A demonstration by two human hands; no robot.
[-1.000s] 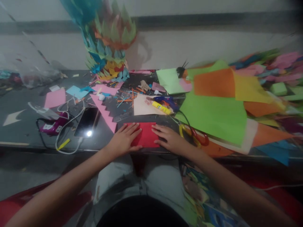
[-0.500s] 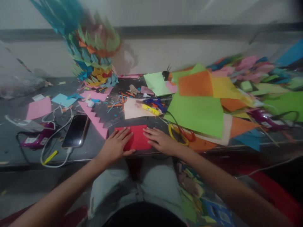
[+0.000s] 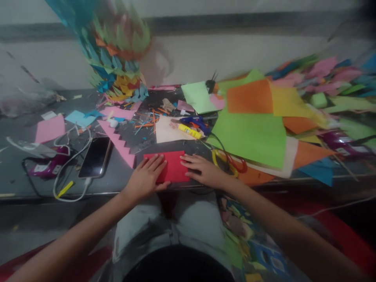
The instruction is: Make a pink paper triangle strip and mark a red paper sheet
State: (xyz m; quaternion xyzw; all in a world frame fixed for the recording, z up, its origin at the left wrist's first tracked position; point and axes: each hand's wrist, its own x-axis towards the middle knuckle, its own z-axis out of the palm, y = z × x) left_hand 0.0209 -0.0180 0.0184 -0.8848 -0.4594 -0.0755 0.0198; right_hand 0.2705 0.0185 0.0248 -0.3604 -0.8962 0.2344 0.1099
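Observation:
A red sheet of paper (image 3: 174,166), perhaps folded, lies flat at the front edge of the dark table. My left hand (image 3: 147,174) rests on its left side, fingers stretched out and thumb along the lower edge. On the right side of the paper lies my right hand (image 3: 202,169), its fingers extended and slightly apart. Just beyond the paper are a yellow glue stick (image 3: 190,131) and a blue glue gun (image 3: 197,123) on a cream sheet (image 3: 164,129). Scissors with a yellow handle (image 3: 217,158) lie beside my right hand.
On the left are a phone (image 3: 95,157) with a white cable and a purple device (image 3: 49,166). A zigzag-edged pink paper (image 3: 119,145) lies nearer. Green sheets (image 3: 249,137) and other coloured papers spread right. A folded-paper structure (image 3: 120,58) stands behind.
The view has shifted slightly, so the table's things appear a little higher and some further right. Both hands stay on the red paper in nearly the same pose.

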